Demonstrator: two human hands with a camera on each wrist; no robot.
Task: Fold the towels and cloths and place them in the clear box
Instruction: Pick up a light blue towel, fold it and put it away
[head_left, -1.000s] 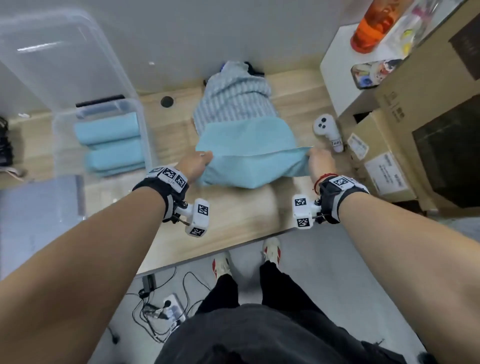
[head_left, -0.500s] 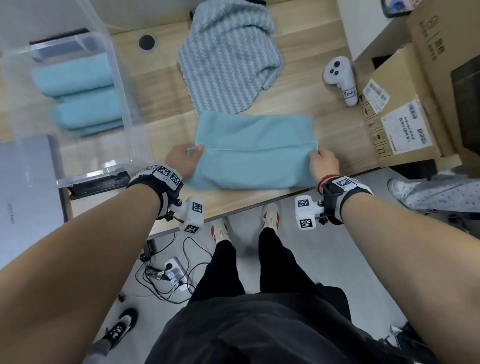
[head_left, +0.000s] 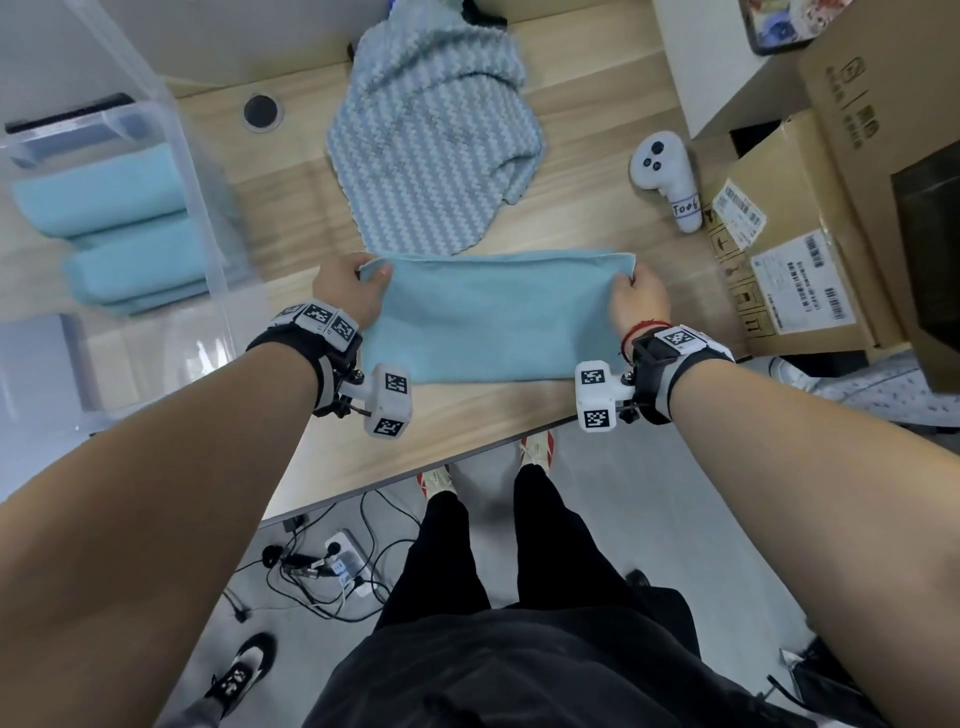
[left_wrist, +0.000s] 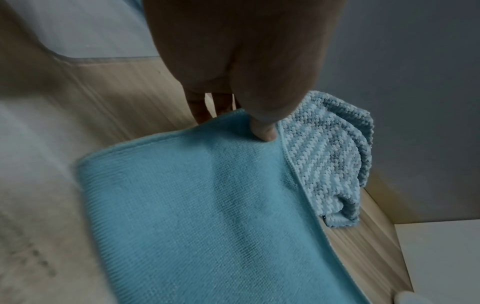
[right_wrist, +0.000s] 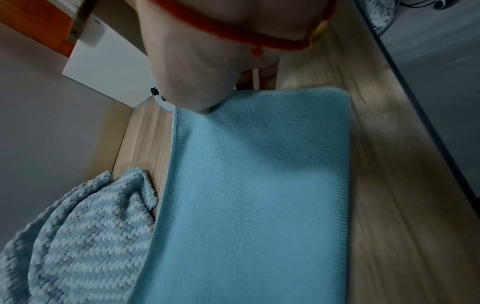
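Observation:
A light blue cloth (head_left: 493, 317) (left_wrist: 207, 216) (right_wrist: 259, 185) lies folded in half on the wooden desk (head_left: 467, 421), its far edge doubled over. My left hand (head_left: 353, 288) pinches its far left corner, thumb (left_wrist: 262, 127) on top. My right hand (head_left: 636, 296) pinches the far right corner, thumb (right_wrist: 200, 107) pressing the edge. A striped blue-and-white towel (head_left: 431, 150) (left_wrist: 324, 160) (right_wrist: 85, 236) lies crumpled just beyond the cloth. The clear box (head_left: 171, 171) stands at the left with folded blue cloths (head_left: 124, 228) inside.
A white controller (head_left: 667, 179) lies at the right of the desk beside cardboard boxes (head_left: 810, 249). A cable hole (head_left: 262, 110) sits near the box. Below the desk's front edge are cables and a power strip (head_left: 343, 564) on the floor.
Both hands carried the cloth's near edge away from me over onto its far edge, folding it in half. The view tilted down toward the desk.

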